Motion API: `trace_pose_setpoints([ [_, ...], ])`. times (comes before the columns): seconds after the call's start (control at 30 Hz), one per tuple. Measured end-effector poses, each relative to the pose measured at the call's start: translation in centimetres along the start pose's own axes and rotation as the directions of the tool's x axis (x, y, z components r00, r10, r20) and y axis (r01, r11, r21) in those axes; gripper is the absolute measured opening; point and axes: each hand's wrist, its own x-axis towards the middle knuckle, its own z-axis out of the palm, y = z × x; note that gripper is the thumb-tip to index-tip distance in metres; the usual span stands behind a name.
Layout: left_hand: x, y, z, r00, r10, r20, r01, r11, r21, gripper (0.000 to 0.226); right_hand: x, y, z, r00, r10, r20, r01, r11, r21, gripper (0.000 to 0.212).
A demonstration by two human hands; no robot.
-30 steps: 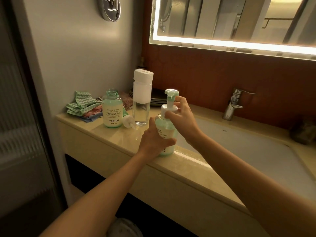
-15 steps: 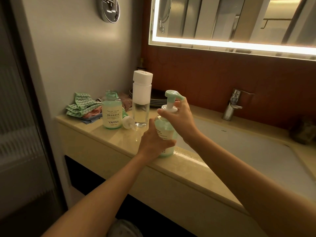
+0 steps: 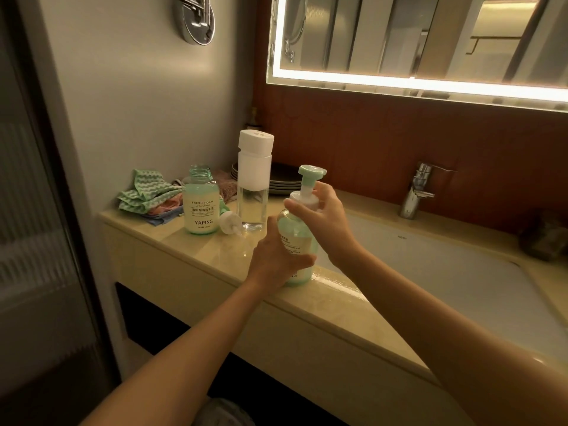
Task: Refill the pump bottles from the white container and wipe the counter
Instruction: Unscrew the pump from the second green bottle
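Note:
A green pump bottle [image 3: 299, 241] stands on the beige counter [image 3: 196, 250] beside the sink. My left hand [image 3: 276, 259] grips its body. My right hand [image 3: 325, 222] is closed around the white collar of its pump head [image 3: 310, 175], whose green spout points right. Further left stands a second green bottle [image 3: 200, 207] labelled YAPING with its neck open. Its loose pump [image 3: 229, 222] lies on the counter next to it. The tall white container [image 3: 254, 179], white-capped with a clear lower part, stands upright behind.
Crumpled green and pink cloths [image 3: 147, 195] lie in the back left corner against the wall. Dark stacked plates [image 3: 284, 179] sit behind the container. The white sink basin [image 3: 445, 272] and chrome tap [image 3: 416, 192] are to the right. A dark object [image 3: 544, 238] rests at the far right.
The pump head's spout has turned round under my right hand, from facing left to facing right. My left hand has kept its hold on the bottle, which stays in place.

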Motion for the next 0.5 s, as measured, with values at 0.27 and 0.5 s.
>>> trace_pose_setpoints([
  [0.27,-0.08,0.0,0.01,1.0,-0.014,0.005,0.014,1.0,0.013,0.089,0.14,0.01,-0.25,0.993,-0.104,-0.063,0.1,0.993,-0.059,0.057],
  [0.5,-0.1,-0.2,0.06,1.0,-0.012,0.006,0.012,1.0,-0.008,0.09,-0.17,0.15,0.09,0.98,-0.168,-0.108,0.15,0.976,-0.158,0.06],
])
